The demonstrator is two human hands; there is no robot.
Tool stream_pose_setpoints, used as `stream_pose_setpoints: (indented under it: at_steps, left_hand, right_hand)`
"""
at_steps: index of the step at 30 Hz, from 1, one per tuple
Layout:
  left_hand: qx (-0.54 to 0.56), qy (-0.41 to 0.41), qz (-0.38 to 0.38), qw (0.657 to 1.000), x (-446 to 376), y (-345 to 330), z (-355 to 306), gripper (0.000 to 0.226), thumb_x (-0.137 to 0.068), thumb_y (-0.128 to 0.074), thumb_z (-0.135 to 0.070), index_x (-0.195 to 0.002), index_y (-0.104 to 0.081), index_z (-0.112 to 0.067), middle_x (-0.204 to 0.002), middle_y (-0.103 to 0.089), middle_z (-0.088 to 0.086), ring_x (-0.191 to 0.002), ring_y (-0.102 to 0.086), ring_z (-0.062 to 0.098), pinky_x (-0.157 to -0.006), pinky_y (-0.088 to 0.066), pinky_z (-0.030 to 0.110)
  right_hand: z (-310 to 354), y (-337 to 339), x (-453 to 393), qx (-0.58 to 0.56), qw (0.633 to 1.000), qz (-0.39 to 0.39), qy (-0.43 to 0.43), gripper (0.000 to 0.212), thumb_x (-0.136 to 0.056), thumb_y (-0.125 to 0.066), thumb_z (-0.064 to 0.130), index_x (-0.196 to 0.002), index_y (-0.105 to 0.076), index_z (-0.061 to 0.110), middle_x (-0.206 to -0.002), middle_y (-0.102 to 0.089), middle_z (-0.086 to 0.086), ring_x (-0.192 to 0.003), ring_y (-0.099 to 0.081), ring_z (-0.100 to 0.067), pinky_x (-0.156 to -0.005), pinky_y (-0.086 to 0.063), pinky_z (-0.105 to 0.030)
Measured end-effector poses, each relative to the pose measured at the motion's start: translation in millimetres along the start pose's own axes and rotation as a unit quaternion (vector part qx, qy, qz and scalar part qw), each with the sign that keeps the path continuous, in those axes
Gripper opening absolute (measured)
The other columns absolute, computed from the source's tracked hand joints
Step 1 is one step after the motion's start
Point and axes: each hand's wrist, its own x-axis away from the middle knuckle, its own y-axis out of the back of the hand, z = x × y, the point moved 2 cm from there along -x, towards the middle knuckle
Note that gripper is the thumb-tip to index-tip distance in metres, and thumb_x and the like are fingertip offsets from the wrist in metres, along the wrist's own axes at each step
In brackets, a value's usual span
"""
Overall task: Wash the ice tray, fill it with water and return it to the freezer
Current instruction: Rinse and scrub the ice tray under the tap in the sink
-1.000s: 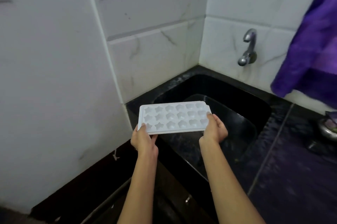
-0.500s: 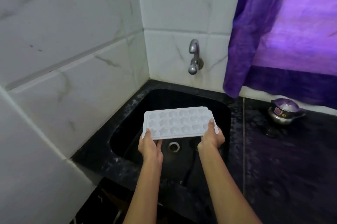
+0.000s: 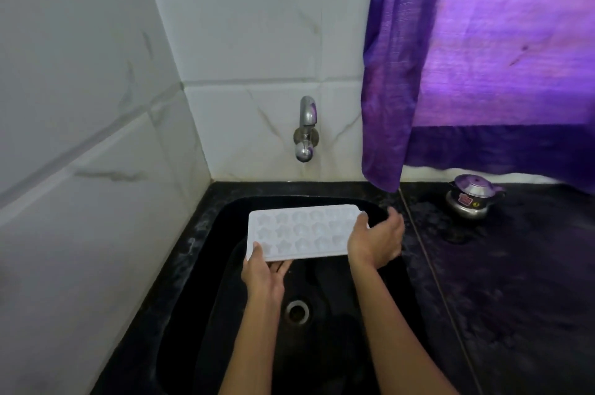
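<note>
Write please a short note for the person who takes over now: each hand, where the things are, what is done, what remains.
Left hand: holds the near-left corner of the white ice tray, thumb on top.
Right hand: at the tray's right end, fingers spread; the grip looks loose.
Tray: level, cavities up, above the black sink, in front of the wall tap.
Tap: no water visible.
Done: tray brought to the sink.
Left: open tap, wash, fill, return it to the freezer (not in view).
</note>
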Motion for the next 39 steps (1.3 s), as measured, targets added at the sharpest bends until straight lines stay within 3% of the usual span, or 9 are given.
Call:
stream_pose_setpoints:
  at_steps: [2, 5, 11, 17, 23, 28, 32, 35, 39]
  left_hand:
    - [0.003, 0.010, 0.008, 1.000, -16.7, -7.1, -1.9, 0.040, -0.099, -0.048, -0.023, -0.135, -0.046, -0.006, -0.121, -0.061, 0.018, -0.093, -0.063, 0.030, -0.074, -0.051, 0.046]
    - [0.034, 0.027, 0.013, 0.999, -34.0, -19.4, -1.0, 0.039, -0.100, -0.048, -0.022, -0.134, -0.047, -0.004, -0.121, -0.061, 0.019, -0.092, -0.061, 0.030, -0.080, -0.049, 0.048]
    - [0.035, 0.036, 0.027, 0.998, -57.4, -41.2, -0.7, 0.035, -0.099, -0.049, -0.022, -0.131, -0.050, -0.006, -0.110, -0.064, 0.015, -0.089, -0.064, 0.028, -0.082, -0.051, 0.049]
    - [0.025, 0.027, 0.018, 0.999, -75.5, -57.0, -11.3, 0.030, -0.099, -0.050, -0.019, -0.126, -0.051, -0.006, -0.112, -0.064, 0.017, -0.090, -0.065, 0.031, -0.081, -0.053, 0.052]
    - [0.017, 0.027, 0.024, 0.999, -87.6, -65.6, -19.4, 0.027, -0.098, -0.051, -0.019, -0.122, -0.053, -0.006, -0.103, -0.065, 0.015, -0.092, -0.065, 0.033, -0.081, -0.054, 0.052]
    - [0.006, 0.031, 0.023, 0.999, -92.7, -67.7, -18.9, 0.026, -0.098, -0.051, -0.020, -0.120, -0.054, -0.006, -0.106, -0.066, 0.015, -0.093, -0.066, 0.032, -0.080, -0.055, 0.051]
    - [0.008, 0.035, 0.023, 0.999, -94.1, -68.2, -16.0, 0.025, -0.098, -0.051, -0.020, -0.120, -0.055, -0.008, -0.107, -0.066, 0.015, -0.093, -0.066, 0.032, -0.078, -0.055, 0.050]
    - [0.010, 0.036, 0.025, 0.999, -91.9, -67.4, -12.8, 0.026, -0.098, -0.051, -0.020, -0.121, -0.055, -0.008, -0.104, -0.067, 0.014, -0.094, -0.066, 0.032, -0.075, -0.055, 0.047]
    - [0.004, 0.036, 0.028, 0.999, -88.8, -66.3, -8.9, 0.026, -0.098, -0.051, -0.020, -0.121, -0.055, -0.009, -0.102, -0.067, 0.013, -0.092, -0.067, 0.030, -0.073, -0.055, 0.046]
  right_hand:
    - [13.9, -11.8, -2.6, 0.005, 0.992, 0.002, 0.128, 0.048, -0.088, -0.063, 0.020, -0.132, -0.050, 0.008, -0.145, -0.042, -0.010, -0.133, -0.040, -0.027, -0.109, -0.028, -0.038]
    - [36.9, -41.0, -6.1, -0.046, 0.978, 0.088, 0.182, 0.042, -0.091, -0.061, 0.018, -0.129, -0.052, 0.004, -0.135, -0.051, -0.010, -0.127, -0.046, -0.024, -0.103, -0.033, -0.027]
    - [79.7, -102.1, -30.0, -0.045, 0.971, 0.228, 0.063, 0.061, -0.090, -0.062, 0.034, -0.138, -0.042, 0.002, -0.138, -0.049, -0.013, -0.127, -0.045, -0.029, -0.105, -0.038, -0.036]
    - [100.3, -143.6, -42.1, -0.032, 0.957, 0.287, -0.007, 0.053, -0.092, -0.060, 0.033, -0.130, -0.045, -0.001, -0.131, -0.051, -0.015, -0.115, -0.051, -0.030, -0.083, -0.039, -0.030]
    - [107.2, -169.4, -42.9, -0.094, 0.949, 0.292, -0.073, 0.042, -0.088, -0.063, 0.039, -0.110, -0.053, 0.005, -0.098, -0.054, -0.005, -0.086, -0.056, -0.022, -0.073, -0.045, -0.029]
    - [108.9, -178.8, -44.9, -0.147, 0.954, 0.249, -0.084, 0.023, -0.082, -0.073, 0.023, -0.086, -0.056, 0.007, -0.075, -0.057, -0.001, -0.077, -0.063, -0.024, -0.083, -0.057, -0.037]
    - [108.8, -181.8, -46.5, -0.131, 0.963, 0.225, -0.068, 0.025, -0.076, -0.077, 0.022, -0.074, -0.056, 0.010, -0.089, -0.064, -0.009, -0.086, -0.068, -0.029, -0.081, -0.058, -0.041]
    - [110.4, -180.3, -46.6, -0.093, 0.971, 0.213, -0.048, 0.029, -0.076, -0.077, 0.026, -0.086, -0.058, 0.006, -0.096, -0.065, -0.011, -0.084, -0.067, -0.029, -0.075, -0.056, -0.035]
    - [112.8, -174.7, -46.0, -0.059, 0.977, 0.204, -0.019, 0.028, -0.080, -0.074, 0.024, -0.092, -0.061, 0.003, -0.086, -0.054, -0.006, -0.075, -0.052, -0.022, -0.064, -0.040, -0.026]
